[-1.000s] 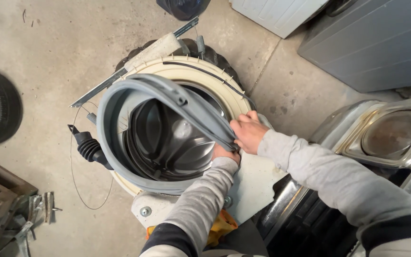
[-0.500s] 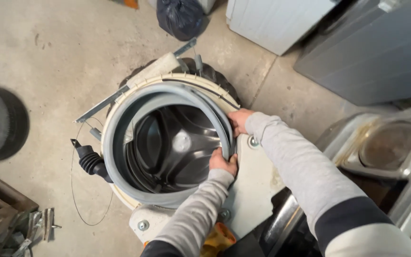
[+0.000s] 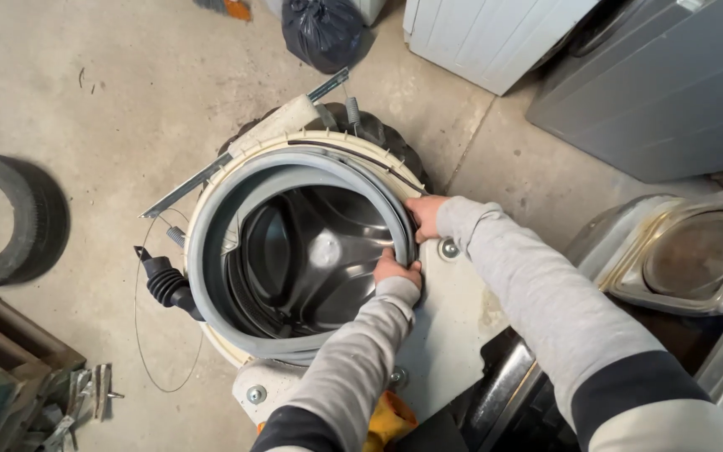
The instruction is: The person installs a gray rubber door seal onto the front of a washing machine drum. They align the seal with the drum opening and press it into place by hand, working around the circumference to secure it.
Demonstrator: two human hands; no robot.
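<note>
A washing-machine tub (image 3: 211, 339) lies on the concrete floor with its round mouth facing up. A grey rubber door gasket (image 3: 202, 251) runs around that mouth, and the shiny steel drum (image 3: 320, 251) shows inside. My left hand (image 3: 395, 269) grips the gasket's lip at the right side of the opening. My right hand (image 3: 425, 215) presses on the gasket just above it, at the upper right of the rim. Both sleeves are light grey.
A black bellows hose (image 3: 169, 287) and a thin wire loop hang off the tub's left side. A tyre (image 3: 10, 219) lies at far left, a black bag (image 3: 324, 32) at the top. White and grey appliance cabinets (image 3: 654, 84) stand upper right, another tub (image 3: 696, 251) right.
The gasket, earlier lifted and folded across the opening, now sits around the tub's rim. Both hands have slid along its right edge and spread slightly apart.
</note>
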